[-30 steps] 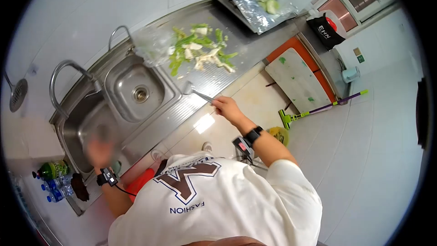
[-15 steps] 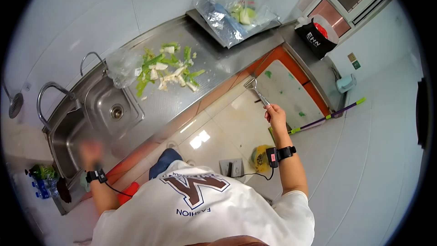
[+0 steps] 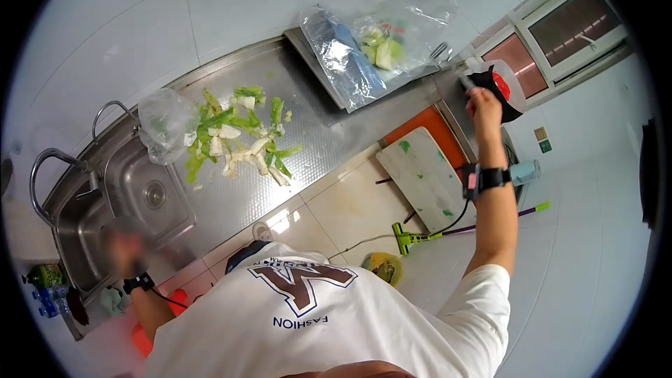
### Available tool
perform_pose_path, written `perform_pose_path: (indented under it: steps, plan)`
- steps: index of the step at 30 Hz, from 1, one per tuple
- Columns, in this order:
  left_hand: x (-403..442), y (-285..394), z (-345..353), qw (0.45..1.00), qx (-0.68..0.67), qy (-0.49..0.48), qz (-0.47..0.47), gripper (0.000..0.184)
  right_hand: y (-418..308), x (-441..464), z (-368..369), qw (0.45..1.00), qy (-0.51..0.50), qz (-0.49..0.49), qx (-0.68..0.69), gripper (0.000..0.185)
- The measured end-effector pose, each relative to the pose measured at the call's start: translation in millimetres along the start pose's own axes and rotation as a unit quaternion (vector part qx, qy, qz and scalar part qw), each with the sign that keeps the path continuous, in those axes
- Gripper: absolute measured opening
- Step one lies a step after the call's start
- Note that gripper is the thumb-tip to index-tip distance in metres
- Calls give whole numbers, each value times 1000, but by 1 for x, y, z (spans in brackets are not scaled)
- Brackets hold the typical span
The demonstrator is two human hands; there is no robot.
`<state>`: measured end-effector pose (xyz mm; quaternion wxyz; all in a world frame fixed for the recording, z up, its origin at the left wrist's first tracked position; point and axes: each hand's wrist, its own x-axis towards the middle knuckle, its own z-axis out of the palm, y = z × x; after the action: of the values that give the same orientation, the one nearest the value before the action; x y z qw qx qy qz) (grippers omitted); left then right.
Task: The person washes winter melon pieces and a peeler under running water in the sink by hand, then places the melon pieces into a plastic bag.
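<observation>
My right hand (image 3: 484,107) is stretched out to the far right, fingers closed around the handle of a metal peeler (image 3: 439,51). Its head points toward the clear plastic bag (image 3: 420,21) on the counter. Inside or under the clear plastic lie pale green vegetable pieces (image 3: 383,52). My left hand (image 3: 126,248) is at the front edge of the sink (image 3: 150,192); a blur smears it, so its fingers do not show. Green and white vegetable scraps (image 3: 241,133) are scattered on the steel counter (image 3: 308,119), beside a crumpled clear bag (image 3: 164,126).
A black bag with red contents (image 3: 500,87) stands in the corner below the window. A small table (image 3: 423,178), a green-headed mop (image 3: 406,238) and a yellow bag-lined bin (image 3: 385,268) are on the floor side. Bottles (image 3: 45,290) stand at far left.
My right hand has moved up and to the right with the peeler, from over the floor to the counter corner. My left hand stays by the sink. The view has shifted.
</observation>
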<state>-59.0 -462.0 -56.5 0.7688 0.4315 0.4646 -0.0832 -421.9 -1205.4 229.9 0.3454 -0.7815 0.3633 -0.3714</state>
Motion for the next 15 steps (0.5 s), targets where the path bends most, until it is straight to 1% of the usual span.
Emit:
perform_pose_path:
  steps: [1,2,3,4,5,7,8,9,10,11,12,13,14,15]
  plan:
    - [-10,1,10,1000,-7,27,5,31,-7,20,-1,1000,10,-6,14,21]
    - [-15,2,18,999,-14,39,5,32,-12,39,-2,1000,25,8,-8,23]
    - [21,8,6,999,-41,-8,4,32,-14,55,1,998,54,-8,-37,24]
    - [47,15,-5,996,-68,-58,3,33,-22,66,5,998,55,10,-11,24]
    - [67,22,-20,996,-68,-55,5,33,-17,82,6,998,62,-2,-23,25]
    - [88,26,-45,979,-65,-190,43,30,-5,126,4,997,65,-14,-35,26]
    - [81,26,-50,979,-67,-185,44,30,2,150,3,992,70,-42,-97,28]
    - [69,31,-57,985,-80,-143,49,29,4,168,7,982,73,-71,-160,30]
    - [56,29,-65,989,-95,-99,54,28,5,187,12,982,67,-75,-160,30]
    - [43,19,-75,989,-99,-92,54,28,-4,201,20,964,68,-73,-248,30]
    - [23,8,-86,990,-113,-41,72,26,-7,216,26,938,70,-70,-331,31]
    - [3,-3,-96,988,-127,9,91,25,-2,234,33,940,64,-74,-327,31]
    - [-16,-15,-106,982,-143,57,109,25,2,253,40,912,53,-106,-392,30]
    - [-31,-29,-121,976,-166,77,120,28,4,268,47,880,42,-139,-453,29]
